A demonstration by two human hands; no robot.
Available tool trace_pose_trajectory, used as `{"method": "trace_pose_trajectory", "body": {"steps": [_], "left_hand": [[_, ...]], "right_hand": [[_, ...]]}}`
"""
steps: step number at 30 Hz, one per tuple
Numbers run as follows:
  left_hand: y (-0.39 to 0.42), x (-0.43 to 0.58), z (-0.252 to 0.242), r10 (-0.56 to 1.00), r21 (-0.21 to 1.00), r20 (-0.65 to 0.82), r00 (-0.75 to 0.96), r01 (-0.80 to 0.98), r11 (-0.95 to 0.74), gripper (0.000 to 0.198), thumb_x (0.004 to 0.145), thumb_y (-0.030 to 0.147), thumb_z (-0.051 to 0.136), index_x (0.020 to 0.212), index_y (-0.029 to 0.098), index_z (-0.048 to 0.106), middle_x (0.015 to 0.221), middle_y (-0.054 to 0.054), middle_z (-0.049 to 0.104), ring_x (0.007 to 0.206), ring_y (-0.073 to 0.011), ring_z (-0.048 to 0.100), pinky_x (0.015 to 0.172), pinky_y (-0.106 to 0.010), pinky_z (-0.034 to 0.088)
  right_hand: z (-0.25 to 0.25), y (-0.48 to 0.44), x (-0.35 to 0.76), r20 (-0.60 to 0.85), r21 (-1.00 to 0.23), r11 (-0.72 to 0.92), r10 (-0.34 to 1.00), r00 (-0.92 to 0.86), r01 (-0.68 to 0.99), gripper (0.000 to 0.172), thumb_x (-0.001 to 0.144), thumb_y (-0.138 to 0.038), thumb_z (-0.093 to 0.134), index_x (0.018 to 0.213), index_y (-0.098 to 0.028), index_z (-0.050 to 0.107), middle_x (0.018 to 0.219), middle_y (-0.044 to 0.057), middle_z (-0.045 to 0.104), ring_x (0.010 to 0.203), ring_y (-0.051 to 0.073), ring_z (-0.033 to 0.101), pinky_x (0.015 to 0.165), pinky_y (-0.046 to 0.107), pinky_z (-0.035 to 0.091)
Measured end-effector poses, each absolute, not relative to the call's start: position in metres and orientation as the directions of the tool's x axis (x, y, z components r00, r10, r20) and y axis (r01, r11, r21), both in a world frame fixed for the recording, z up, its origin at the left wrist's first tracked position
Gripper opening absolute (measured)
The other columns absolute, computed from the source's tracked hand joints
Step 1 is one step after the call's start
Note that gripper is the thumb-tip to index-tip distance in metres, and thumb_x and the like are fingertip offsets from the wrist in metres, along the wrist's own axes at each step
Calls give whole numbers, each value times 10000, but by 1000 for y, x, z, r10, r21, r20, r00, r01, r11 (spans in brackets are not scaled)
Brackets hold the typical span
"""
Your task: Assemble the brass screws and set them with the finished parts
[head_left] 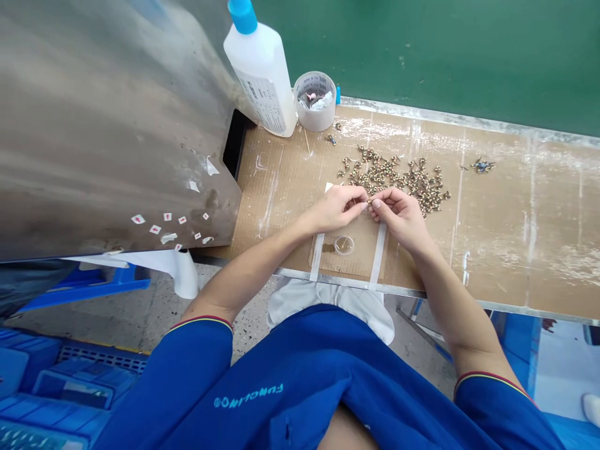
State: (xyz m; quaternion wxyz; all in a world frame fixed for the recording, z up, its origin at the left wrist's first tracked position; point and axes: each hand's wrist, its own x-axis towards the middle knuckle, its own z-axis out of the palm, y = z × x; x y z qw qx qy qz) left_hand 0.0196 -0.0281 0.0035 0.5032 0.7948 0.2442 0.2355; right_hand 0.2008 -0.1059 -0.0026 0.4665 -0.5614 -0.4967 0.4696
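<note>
My left hand [341, 206] and my right hand [402, 215] meet fingertip to fingertip over the cardboard-covered table, both closed in a pinch. Between them is a small brass-coloured metal part [369, 202], mostly covered by the fingers. Just beyond my hands spreads a loose pile of similar small brass-coloured parts [424, 184], some with dark stems. Nearer my body, a small clear round dish [344, 245] with a thin stick in it rests on a taped cardboard pad [359, 265].
A white bottle with a blue cap [262, 78] stands at the back left beside a tape-roll cup [316, 119] holding scraps. A metal cabinet [117, 125] borders the left side. Several bluish parts [482, 165] lie to the right. Behind the cardboard is a green surface [445, 56].
</note>
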Motion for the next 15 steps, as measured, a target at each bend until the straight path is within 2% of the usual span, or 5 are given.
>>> {"method": "trace_pose_trajectory", "body": {"steps": [3, 8, 15], "left_hand": [[-29, 21, 6, 625, 931, 124, 770, 129, -342, 158, 897, 200, 524, 763, 165, 599, 638, 21, 529, 598, -112, 450, 624, -251, 356], [-30, 22, 3, 644, 928, 129, 754, 137, -347, 139, 876, 220, 531, 754, 172, 577, 626, 26, 510, 597, -110, 438, 627, -255, 351], [-32, 22, 6, 659, 933, 113, 744, 148, -327, 178, 901, 245, 509, 740, 172, 534, 625, 28, 487, 615, -108, 441, 629, -243, 355]], "right_hand": [[-2, -106, 199, -29, -989, -41, 996, 83, 145, 522, 787, -754, 753, 846, -244, 663, 739, 14, 670, 675, 163, 635, 642, 318, 549], [-2, -106, 199, 2, -986, -12, 997, 82, 167, 509, 814, -746, 733, 859, -243, 661, 762, 22, 671, 706, 178, 649, 680, 338, 559], [-3, -106, 196, 11, -986, -6, 995, 95, 169, 529, 818, -749, 726, 840, -227, 644, 723, 6, 664, 656, 149, 631, 636, 301, 545]]}}
